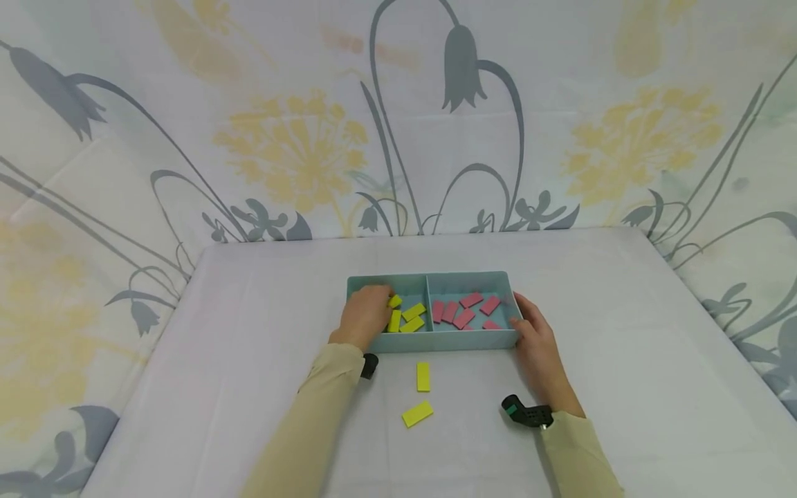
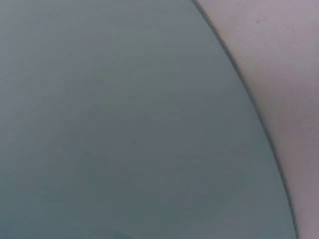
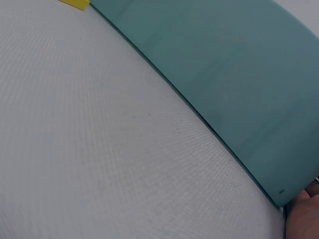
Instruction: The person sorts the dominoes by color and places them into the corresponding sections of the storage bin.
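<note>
A teal two-compartment box [image 1: 429,341] lies on the table. Its left side holds several yellow tiles [image 1: 414,312], its right side several pink tiles [image 1: 471,299]. My left hand [image 1: 364,315] reaches over the left end, fingers down in the yellow compartment beside a yellow tile [image 1: 395,301]; its fingertips are hidden, so I cannot tell whether they pinch anything. At the right end, my right hand [image 1: 537,339] grips the box, thumb at the front corner and fingers along the outer side. The box wall [image 2: 124,124] fills most of the left wrist view.
In front of the box, a yellow tile [image 1: 423,377] lies upright to my view, and another yellow tile [image 1: 417,413] lies slanted nearer me. White cloth [image 1: 261,297] covers the table; a flower-patterned curtain [image 1: 411,173] rises behind it and at both sides.
</note>
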The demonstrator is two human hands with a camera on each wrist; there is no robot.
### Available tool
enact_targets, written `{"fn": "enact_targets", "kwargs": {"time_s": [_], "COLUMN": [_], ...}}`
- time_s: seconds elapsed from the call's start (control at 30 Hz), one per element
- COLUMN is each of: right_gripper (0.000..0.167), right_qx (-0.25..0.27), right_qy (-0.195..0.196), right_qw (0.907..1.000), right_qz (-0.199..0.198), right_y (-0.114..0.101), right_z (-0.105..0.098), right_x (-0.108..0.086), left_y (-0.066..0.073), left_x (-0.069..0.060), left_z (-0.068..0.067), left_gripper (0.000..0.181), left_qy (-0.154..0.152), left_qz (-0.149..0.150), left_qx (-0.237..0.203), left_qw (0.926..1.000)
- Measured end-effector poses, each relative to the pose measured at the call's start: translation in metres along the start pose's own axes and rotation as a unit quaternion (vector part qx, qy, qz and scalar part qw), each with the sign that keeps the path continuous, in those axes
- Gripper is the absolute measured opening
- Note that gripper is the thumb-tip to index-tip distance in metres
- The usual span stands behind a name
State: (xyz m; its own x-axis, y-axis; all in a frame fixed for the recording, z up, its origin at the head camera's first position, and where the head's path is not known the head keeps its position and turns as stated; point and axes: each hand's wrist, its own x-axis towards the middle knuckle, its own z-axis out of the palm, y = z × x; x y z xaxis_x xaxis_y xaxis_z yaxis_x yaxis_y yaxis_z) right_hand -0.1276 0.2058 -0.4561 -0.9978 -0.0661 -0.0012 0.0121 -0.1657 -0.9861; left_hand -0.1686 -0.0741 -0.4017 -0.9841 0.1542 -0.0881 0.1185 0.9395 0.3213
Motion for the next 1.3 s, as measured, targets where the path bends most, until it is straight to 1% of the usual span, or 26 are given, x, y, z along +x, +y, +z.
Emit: {"fn": "enact_targets", "kwargs": {"time_s": [0.17,0.3,0.5,0.77,1.03,1.2,1.3], "right_gripper": [0.049,0.049,0.048,0.048,0.049,0.049,0.049], "right_qx": [-0.002,0.004,-0.007,0.000,0.001,0.004,-0.002], "right_qy": [0.003,0.002,0.003,0.001,-0.001,-0.004,-0.004], "right_qw": [1.0000,1.0000,1.0000,1.0000,1.0000,1.0000,1.0000], "right_qz": [0.001,0.001,0.002,-0.005,-0.003,-0.003,-0.002], "right_y": [-0.0008,-0.0002,0.0007,0.0011,0.0011,0.0016,0.0021], "right_z": [-0.0007,-0.0003,0.0007,-0.0004,-0.0004,-0.0010,-0.0015], "right_x": [0.0001,0.0003,0.0008,0.0008,0.0006,0.0004,0.0003], "left_y": [-0.0011,-0.0026,-0.0032,-0.0016,-0.0027,-0.0015,-0.0006], "left_x": [0.0044,0.0058,0.0057,0.0054,0.0056,0.0042,0.0024], "left_z": [0.0015,0.0024,0.0026,0.0004,0.0011,0.0005,0.0008], "left_gripper": [0.029,0.030,0.030,0.030,0.033,0.032,0.029], "left_qy": [-0.013,-0.021,-0.022,-0.027,-0.021,-0.017,-0.005], "left_qz": [-0.008,-0.010,-0.011,0.016,0.016,0.022,0.022], "left_qx": [-0.005,-0.001,0.008,0.019,0.010,0.022,0.031], "left_qw": [0.9999,0.9997,0.9997,0.9993,0.9996,0.9994,0.9993]}}
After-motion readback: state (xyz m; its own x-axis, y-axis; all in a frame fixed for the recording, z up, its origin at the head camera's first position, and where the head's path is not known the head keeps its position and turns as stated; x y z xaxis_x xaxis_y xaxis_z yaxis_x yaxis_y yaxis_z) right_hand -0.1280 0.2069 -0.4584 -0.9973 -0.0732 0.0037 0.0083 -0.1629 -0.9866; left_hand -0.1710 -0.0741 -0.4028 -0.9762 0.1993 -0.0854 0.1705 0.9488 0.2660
